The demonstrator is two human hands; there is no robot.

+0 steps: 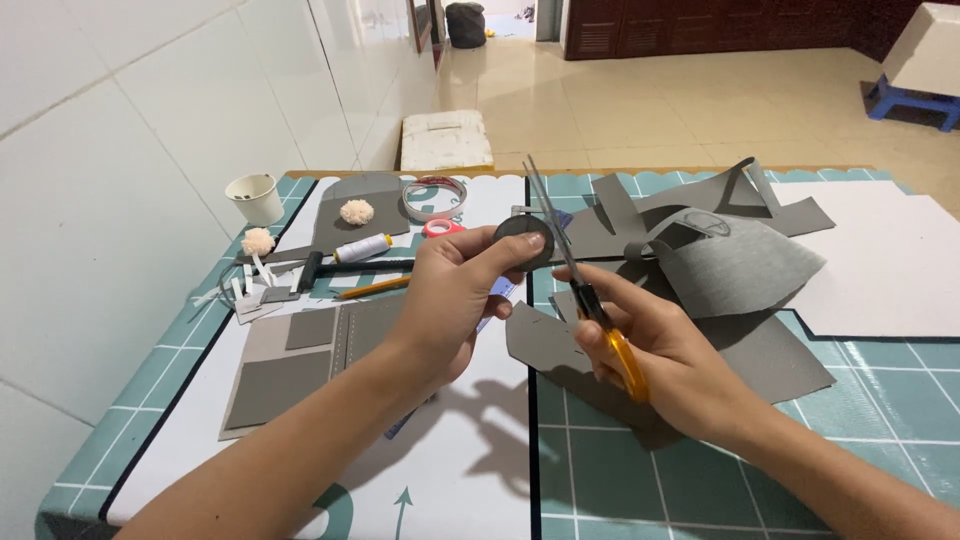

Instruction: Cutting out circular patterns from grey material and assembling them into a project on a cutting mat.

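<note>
My left hand (pixel 452 300) holds a small dark grey round piece (pixel 523 241) pinched between thumb and fingers, raised above the table. My right hand (pixel 655 345) grips scissors (pixel 580 285) with orange handles; the blades point up and away and lie against the round piece's right edge. Below both hands lie grey sheet offcuts (pixel 730 270) spread over the teal cutting mat (pixel 700 480).
A white paper cup (pixel 256 198), two peach pompoms (pixel 356 211), a white thread spool (pixel 362 247), a tape roll (pixel 433 196), a pencil (pixel 372 288) and cut grey rectangles (pixel 290 375) sit at left. White board (pixel 890 270) lies at right. A tiled wall runs along the left.
</note>
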